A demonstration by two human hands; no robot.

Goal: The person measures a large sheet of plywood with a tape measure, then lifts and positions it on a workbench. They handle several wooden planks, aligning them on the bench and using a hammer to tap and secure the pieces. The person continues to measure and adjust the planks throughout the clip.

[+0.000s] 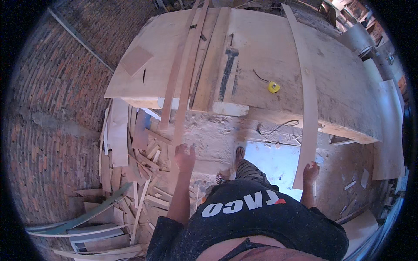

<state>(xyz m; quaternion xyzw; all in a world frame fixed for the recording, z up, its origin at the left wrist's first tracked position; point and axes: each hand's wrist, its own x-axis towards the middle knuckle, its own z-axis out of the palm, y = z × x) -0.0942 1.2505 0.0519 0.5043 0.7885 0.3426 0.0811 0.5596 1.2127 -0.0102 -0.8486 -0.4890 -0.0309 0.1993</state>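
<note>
Sawdust and offcuts cover the ground of this brick-walled workshop, and a person in a dark printed shirt stands at the near edge of a large pale plywood workbench.

Their left hand is raised with the fingers spread open, at the near end of a long narrow reddish wooden strip that runs from the bench top out over its edge and down toward them. Whether the palm actually touches the strip or only hovers just under its tip I cannot tell. A second, similar wooden strip lies just beside it on the left, also overhanging the bench.

Their right hand is closed around the lower end of a long, thin, pale, slightly bowed wooden slat, which stretches away across the right part of the bench to its far side.

On the bench top between the strips and the slat sit a wide pale plank, a dark streak-like mark, and a small yellow tape measure with a thin dark cord trailing from it. A small square reddish board lies near the bench's left corner.

Below the bench on the left, a heap of pale wood scraps and curved strips spreads against the red brick wall. One sandalled foot shows beneath the bench edge.
</note>
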